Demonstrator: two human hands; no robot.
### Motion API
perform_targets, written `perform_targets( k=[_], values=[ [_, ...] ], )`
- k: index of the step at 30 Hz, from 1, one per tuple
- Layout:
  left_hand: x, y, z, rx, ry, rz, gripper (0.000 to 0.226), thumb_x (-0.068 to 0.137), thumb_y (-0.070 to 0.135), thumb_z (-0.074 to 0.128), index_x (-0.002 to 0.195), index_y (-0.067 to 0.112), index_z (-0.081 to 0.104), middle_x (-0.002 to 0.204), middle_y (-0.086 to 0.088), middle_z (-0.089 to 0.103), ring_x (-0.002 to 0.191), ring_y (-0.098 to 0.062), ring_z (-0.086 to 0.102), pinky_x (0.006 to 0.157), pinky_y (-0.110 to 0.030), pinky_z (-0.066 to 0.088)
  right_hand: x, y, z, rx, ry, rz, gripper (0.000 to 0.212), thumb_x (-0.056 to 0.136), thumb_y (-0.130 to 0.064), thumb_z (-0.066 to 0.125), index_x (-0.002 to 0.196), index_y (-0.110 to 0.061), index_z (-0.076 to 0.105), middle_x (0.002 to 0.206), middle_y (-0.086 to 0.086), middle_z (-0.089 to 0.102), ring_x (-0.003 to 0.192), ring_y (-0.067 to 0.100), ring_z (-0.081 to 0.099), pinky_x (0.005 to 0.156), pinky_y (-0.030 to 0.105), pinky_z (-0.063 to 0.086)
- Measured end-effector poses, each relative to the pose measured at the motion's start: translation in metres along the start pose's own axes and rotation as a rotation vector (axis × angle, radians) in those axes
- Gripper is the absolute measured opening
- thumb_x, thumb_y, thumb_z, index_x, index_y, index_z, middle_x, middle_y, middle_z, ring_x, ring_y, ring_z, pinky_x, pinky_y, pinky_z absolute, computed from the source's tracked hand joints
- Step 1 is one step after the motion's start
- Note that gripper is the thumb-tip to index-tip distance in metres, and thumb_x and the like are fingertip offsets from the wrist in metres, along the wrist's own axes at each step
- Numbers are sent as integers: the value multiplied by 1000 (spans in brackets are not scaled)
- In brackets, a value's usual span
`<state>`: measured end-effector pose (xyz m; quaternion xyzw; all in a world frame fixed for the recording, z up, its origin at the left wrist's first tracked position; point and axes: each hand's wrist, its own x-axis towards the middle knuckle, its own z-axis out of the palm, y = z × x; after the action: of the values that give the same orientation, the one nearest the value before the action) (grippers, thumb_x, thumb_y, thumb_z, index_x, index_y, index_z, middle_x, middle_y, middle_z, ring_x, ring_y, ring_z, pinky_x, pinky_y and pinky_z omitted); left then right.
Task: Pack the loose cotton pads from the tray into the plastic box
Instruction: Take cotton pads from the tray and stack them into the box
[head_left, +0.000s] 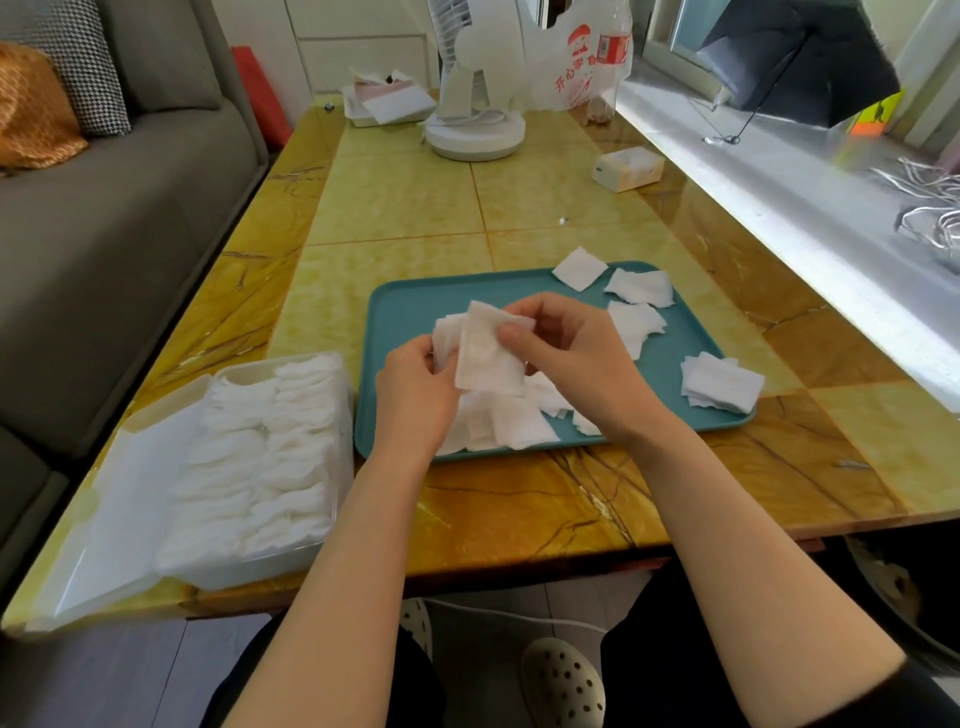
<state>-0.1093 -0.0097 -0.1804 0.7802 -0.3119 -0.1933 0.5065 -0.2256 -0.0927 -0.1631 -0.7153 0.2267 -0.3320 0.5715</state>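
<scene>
A teal tray (415, 306) lies on the table with several loose white cotton pads (641, 287) scattered on it, mostly along its right side and near its front edge. Above the tray's middle, my left hand (415, 392) and my right hand (566, 353) together hold a small stack of cotton pads (485, 356); both pinch it from opposite sides. To the left of the tray stands the clear plastic box (340, 540), open and packed with rows of pads. Its lid (119, 499) hangs open to the left.
A white desk fan (475, 130), a small carton (628, 169), a white plastic bag (576, 52) and a tissue holder (384, 101) sit at the table's far end. A grey sofa (104, 249) runs along the left, a metal window sill (779, 208) along the right.
</scene>
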Motion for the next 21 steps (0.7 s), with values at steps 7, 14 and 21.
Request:
perform_targets(
  k=[7, 14, 21],
  values=[
    [-10, 7, 0, -68, -208, 78, 37, 79, 38, 52, 102, 15, 70, 97, -19, 68, 97, -40, 61, 84, -58, 48, 4, 4, 4, -216, 103, 0, 14, 83, -10, 69, 81, -23, 63, 72, -10, 61, 60, -2, 51, 57, 9, 41],
    [-16, 10, -7, -82, -219, 39, 29, 96, 27, 49, 99, 5, 69, 100, -23, 67, 80, -23, 56, 71, -39, 44, 0, 3, 8, -251, 157, -13, 15, 81, -8, 70, 82, -21, 62, 75, -11, 62, 65, 0, 52, 60, 9, 42],
    [-19, 10, -9, -115, -214, -51, 32, 97, 22, 42, 96, 0, 66, 98, -23, 65, 85, -26, 56, 82, -45, 50, -3, 6, 10, -296, 155, -29, 14, 79, -7, 70, 85, -17, 63, 74, -11, 60, 64, -2, 51, 60, 9, 40]
  ],
)
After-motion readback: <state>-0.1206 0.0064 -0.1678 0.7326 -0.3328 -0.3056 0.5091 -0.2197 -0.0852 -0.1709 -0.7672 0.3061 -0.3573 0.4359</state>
